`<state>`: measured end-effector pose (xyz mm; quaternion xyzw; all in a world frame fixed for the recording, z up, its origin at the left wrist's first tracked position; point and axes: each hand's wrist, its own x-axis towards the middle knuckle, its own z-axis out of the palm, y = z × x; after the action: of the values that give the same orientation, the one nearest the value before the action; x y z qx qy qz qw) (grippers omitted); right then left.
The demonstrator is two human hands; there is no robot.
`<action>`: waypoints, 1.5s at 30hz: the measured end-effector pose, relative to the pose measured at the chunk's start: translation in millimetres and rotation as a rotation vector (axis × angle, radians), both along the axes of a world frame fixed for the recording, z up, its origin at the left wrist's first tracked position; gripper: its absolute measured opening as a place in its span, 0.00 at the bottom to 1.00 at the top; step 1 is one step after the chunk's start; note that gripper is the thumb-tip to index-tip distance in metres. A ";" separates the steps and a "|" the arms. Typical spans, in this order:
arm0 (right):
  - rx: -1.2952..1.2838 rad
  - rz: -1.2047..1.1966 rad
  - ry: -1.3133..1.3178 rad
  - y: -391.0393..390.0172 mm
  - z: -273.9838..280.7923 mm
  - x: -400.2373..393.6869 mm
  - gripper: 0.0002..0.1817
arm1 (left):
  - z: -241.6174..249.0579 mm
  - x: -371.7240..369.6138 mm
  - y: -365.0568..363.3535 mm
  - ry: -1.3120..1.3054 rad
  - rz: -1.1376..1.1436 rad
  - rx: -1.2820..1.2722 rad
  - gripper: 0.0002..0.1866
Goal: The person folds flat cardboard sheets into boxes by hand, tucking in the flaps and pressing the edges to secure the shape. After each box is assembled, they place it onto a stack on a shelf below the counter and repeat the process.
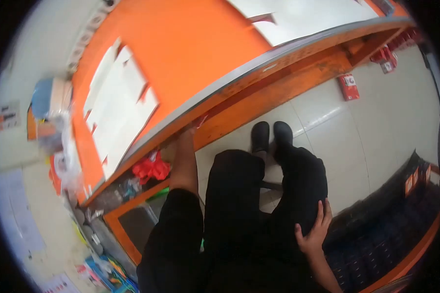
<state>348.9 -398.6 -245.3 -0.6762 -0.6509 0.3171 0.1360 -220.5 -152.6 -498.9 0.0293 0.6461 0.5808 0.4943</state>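
Observation:
My left hand (190,129) reaches in under the front edge of the orange table (181,46), and most of its fingers are hidden there. A small red and white item (201,120) shows right at its fingertips; I cannot tell whether the hand grips it. My right hand (315,230) lies on my right thigh with its fingers spread and nothing in them. Below my left forearm, a crumpled red plastic bag (151,167) sits on the shelf under the tabletop.
White cut sheets (122,105) lie on the table, with another white sheet (303,19) at the far end. A red box (349,87) stands on the tiled floor (376,122). Rows of dark packed goods (376,249) fill a rack at lower right.

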 end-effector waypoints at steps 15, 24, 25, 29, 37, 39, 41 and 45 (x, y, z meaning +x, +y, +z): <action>0.015 0.047 0.014 2.8 10.9 -21.3 0.49 | 111.5 110.0 -79.7 0.493 -0.498 0.159 0.12; 0.144 0.069 0.031 -34.9 -9.8 -13.4 0.48 | 438.0 78.2 -128.0 2.072 -0.463 0.360 0.22; 0.180 0.066 0.028 -38.8 -9.7 -14.6 0.48 | 426.0 53.6 -120.8 2.081 -0.427 0.385 0.22; 0.185 0.036 -0.091 -57.4 0.4 -20.8 0.48 | 439.3 8.4 -100.8 1.810 -0.847 0.155 0.28; 0.065 0.042 -0.206 -78.1 2.0 -16.4 0.48 | 476.1 -30.8 -79.6 1.070 -1.042 -0.030 0.21; 0.026 0.051 -0.264 -83.5 28.7 -23.8 0.49 | 468.8 -42.9 -68.3 1.007 -1.067 -0.019 0.21; 0.007 0.076 -0.315 -90.4 27.4 -19.9 0.50 | 480.6 -36.6 -64.2 0.832 -1.170 -0.150 0.31; 0.085 0.082 -0.171 -95.8 26.0 -9.6 0.50 | 464.9 -43.2 -49.2 0.851 -1.248 -0.116 0.32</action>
<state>339.3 -494.4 -219.4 -0.6671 -0.7003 0.2356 0.0951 -263.7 -201.8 -34.0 0.5851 0.6742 0.0972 0.4402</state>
